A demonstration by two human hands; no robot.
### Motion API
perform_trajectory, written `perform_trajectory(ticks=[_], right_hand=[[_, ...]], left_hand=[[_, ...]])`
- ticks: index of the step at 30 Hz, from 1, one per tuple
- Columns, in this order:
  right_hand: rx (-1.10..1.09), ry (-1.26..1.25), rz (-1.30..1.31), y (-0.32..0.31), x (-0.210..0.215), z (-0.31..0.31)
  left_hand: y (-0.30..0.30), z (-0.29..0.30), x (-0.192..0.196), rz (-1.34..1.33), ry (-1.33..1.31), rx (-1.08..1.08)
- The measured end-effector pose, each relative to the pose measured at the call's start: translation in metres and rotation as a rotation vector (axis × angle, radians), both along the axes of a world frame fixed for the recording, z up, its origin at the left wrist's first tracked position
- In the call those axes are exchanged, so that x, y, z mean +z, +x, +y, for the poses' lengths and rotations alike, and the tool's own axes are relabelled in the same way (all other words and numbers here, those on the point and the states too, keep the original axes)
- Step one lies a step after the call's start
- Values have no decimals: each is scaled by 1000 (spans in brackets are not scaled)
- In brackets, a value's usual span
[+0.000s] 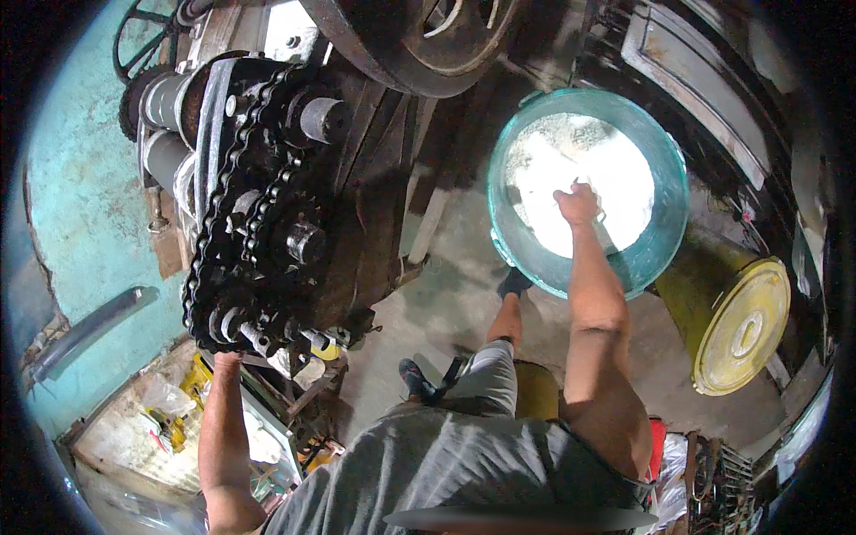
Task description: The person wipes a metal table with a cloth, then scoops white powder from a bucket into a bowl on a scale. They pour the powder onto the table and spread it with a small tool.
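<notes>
A right hand (580, 203) reaches down into a big blue-green tub (664, 245) of white stuff (629, 192).
From here I see the round tub at the far part of the grey floor (455, 285). The white stuff spreads across the inside, grainy and lumpy near the far side and very bright in the light. I can't tell if the right hand is holding something. The left hand (228, 357) is mostly hidden by the black chain (198, 245), so I can't tell its shape. Just right of the tub is a yellow drum (700, 276) with a round yellow lid (744, 325).
</notes>
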State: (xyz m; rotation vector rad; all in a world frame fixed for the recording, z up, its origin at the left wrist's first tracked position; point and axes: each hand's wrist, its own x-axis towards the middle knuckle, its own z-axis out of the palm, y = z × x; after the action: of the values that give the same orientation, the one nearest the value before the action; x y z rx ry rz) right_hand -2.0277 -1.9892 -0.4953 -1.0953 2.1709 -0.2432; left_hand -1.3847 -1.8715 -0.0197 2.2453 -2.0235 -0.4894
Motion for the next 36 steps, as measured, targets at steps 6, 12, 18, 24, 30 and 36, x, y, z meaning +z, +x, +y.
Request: perform_trajectory(ticks=[6, 12, 18, 24, 30, 36], right_hand=[[-98, -10, -182, -16, 31, 23], [-114, -227, -331, -59, 103, 58], [-124, -291, -328, -112, 203, 102], [-359, -459, -485, -137, 246, 155], [-650, -662, -707, -75, 240, 176], [-760, -741, -792, -27, 295, 202]], left_hand=[[5, -9, -14, -52, -23, -56], [20, -16, -18, -303, -88, -284], [-36, -43, -16, 498, -46, 106], [-54, -45, -7, 422, -46, 129], [-33, -51, -29, 514, -154, 107], [-66, -52, -9, 333, -136, 61]])
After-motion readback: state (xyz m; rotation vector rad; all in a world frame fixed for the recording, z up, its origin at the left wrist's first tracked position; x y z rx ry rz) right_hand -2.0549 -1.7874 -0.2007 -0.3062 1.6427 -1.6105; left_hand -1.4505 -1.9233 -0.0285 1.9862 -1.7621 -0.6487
